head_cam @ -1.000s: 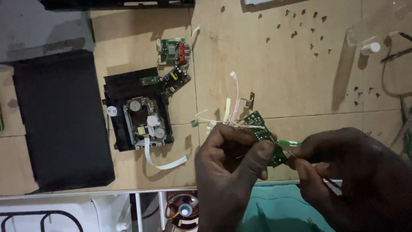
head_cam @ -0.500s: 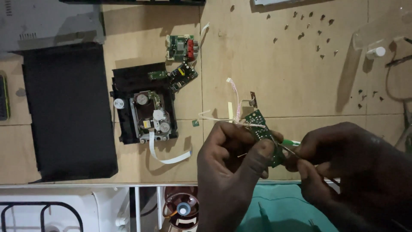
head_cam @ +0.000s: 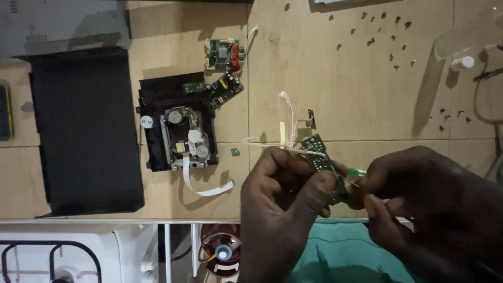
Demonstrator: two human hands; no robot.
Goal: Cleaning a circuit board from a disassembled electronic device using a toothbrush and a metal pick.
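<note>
Low in the frame, right of centre, the left hand (head_cam: 285, 202) has its grip pinched around a small green printed circuit board (head_cam: 318, 157), thumb and fingers closed on its lower part so that the board stands up above the knuckles. A bundle of thin pale wires and a flat white ribbon cable (head_cam: 289, 118) rises from the board's upper edge toward the middle of the frame, with a small dark metal bracket (head_cam: 312, 119) at the top of one strand.

The right hand (head_cam: 419, 202), at lower right, is clenched on a slim tool with a green handle (head_cam: 356, 171); its thin metal tip points left and meets the board just beside the left thumb. The hands are almost touching around the board.

All this is held over a light brown wooden bench (head_cam: 340, 68), whose upper right part is speckled with small dark screws or marks (head_cam: 390, 36). Left of centre lies a black disc drive mechanism with exposed silver motors (head_cam: 181, 131), a curved white ribbon cable (head_cam: 201, 183) trailing from its lower edge. Above it sit two more small green circuit boards, one with a red part (head_cam: 225, 54) and one tilted just below (head_cam: 225, 89). A large flat black panel (head_cam: 84, 126) fills the left side, and a grey metal casing (head_cam: 57, 23) occupies the upper left corner. A small white-capped object (head_cam: 462, 63) rests at upper right. Teal cloth (head_cam: 340, 251) shows beneath the hands at the bottom edge.
</note>
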